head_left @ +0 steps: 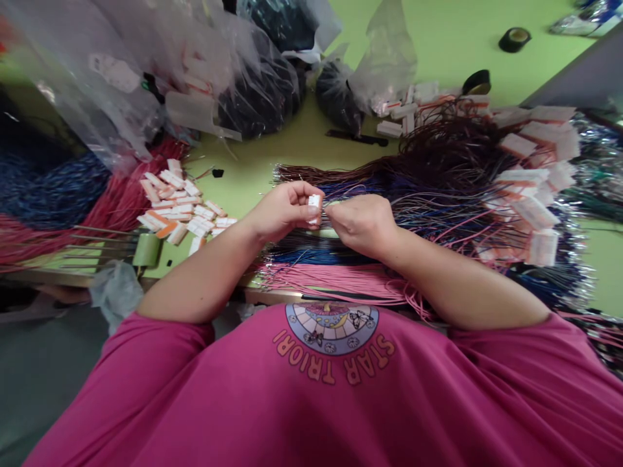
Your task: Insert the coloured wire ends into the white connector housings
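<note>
Left hand (287,211) clamped on one small white block (314,203), held above the wire bundles (331,280) on the green bench (257,155). Right hand (364,222) just beside it, fingers drawn together; whether I pinch a wire, cannot tell. White-and-orange pieces (178,209) heaped to my left: overlapping, too many to count. Black tape rolls (510,43): two, far right. Green cylinder (147,250): one, near the front edge, left.

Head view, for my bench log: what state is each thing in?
Left hand: pinching a white block.
Right hand: fingers closed, contents unclear.
White block: held.
Orange-white pieces: loosely heaped.
Pink wires: gathered, lying lengthwise.
Black tape roll: unheld.
Plastic bag: filled with something dark.
</note>
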A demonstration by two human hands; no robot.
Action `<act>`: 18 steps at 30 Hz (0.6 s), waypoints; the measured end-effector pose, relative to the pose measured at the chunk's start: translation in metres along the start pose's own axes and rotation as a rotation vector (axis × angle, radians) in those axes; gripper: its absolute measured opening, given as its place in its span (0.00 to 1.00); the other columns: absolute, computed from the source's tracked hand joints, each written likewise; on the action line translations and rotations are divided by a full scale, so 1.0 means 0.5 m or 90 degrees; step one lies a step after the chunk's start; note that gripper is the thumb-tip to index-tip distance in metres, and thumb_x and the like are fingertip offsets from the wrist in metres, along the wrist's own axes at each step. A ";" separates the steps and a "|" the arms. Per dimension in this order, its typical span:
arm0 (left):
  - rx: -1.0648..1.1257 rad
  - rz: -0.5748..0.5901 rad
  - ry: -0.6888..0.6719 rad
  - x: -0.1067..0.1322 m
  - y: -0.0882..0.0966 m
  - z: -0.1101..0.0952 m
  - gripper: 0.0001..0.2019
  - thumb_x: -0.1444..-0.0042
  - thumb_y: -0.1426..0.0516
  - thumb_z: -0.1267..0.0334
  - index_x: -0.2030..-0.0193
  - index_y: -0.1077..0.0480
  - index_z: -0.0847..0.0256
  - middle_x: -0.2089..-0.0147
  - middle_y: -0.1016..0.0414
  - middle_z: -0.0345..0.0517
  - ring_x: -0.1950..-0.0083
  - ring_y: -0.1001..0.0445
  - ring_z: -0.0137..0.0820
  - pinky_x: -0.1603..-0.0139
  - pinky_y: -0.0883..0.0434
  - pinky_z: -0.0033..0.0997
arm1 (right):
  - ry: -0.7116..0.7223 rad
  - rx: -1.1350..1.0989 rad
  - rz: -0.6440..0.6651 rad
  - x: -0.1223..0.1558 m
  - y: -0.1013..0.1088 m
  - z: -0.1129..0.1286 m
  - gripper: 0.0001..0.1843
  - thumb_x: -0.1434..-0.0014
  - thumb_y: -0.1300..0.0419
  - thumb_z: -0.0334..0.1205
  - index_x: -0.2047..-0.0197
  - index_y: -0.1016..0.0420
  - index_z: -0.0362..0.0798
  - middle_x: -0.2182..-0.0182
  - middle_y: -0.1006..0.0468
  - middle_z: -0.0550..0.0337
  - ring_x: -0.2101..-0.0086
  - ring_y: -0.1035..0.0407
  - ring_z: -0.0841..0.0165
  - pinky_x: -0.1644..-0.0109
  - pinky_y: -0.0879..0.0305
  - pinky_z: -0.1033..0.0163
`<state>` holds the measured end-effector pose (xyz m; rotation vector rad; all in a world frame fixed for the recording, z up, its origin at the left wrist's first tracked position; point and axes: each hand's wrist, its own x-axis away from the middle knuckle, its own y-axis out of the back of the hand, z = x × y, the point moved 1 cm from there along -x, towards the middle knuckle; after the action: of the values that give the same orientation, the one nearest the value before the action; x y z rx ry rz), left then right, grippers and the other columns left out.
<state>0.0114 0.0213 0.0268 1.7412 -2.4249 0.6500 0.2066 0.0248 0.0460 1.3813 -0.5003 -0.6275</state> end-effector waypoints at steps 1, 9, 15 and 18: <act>-0.004 0.001 0.002 -0.001 0.000 0.002 0.26 0.62 0.24 0.66 0.58 0.30 0.62 0.71 0.25 0.34 0.73 0.25 0.23 0.69 0.25 0.26 | 0.007 -0.009 0.002 -0.001 -0.003 0.001 0.16 0.30 0.50 0.37 0.61 0.21 0.49 0.70 0.20 0.55 0.68 0.32 0.65 0.64 0.57 0.57; -0.075 0.001 -0.053 -0.005 0.004 0.006 0.28 0.60 0.23 0.60 0.57 0.31 0.60 0.70 0.24 0.36 0.72 0.24 0.26 0.67 0.24 0.29 | -0.042 -0.102 0.005 -0.013 0.001 -0.012 0.16 0.29 0.48 0.39 0.61 0.20 0.47 0.67 0.18 0.56 0.68 0.32 0.67 0.63 0.52 0.60; -0.135 -0.012 -0.098 -0.007 0.008 -0.005 0.21 0.53 0.27 0.66 0.55 0.30 0.61 0.68 0.25 0.38 0.68 0.23 0.28 0.64 0.24 0.31 | 0.024 -0.143 0.027 -0.006 0.060 -0.055 0.14 0.31 0.46 0.38 0.61 0.18 0.48 0.68 0.21 0.60 0.67 0.32 0.69 0.59 0.46 0.62; -0.120 -0.068 -0.114 -0.010 0.014 -0.012 0.19 0.52 0.32 0.72 0.54 0.29 0.61 0.66 0.26 0.38 0.67 0.25 0.26 0.61 0.23 0.31 | 0.038 -0.105 -0.009 0.043 0.100 -0.046 0.17 0.30 0.48 0.36 0.57 0.16 0.47 0.61 0.18 0.53 0.60 0.29 0.64 0.56 0.42 0.59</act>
<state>0.0055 0.0298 0.0289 1.9058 -2.3904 0.2540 0.2437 0.0311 0.0916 1.2453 -0.3829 -0.6234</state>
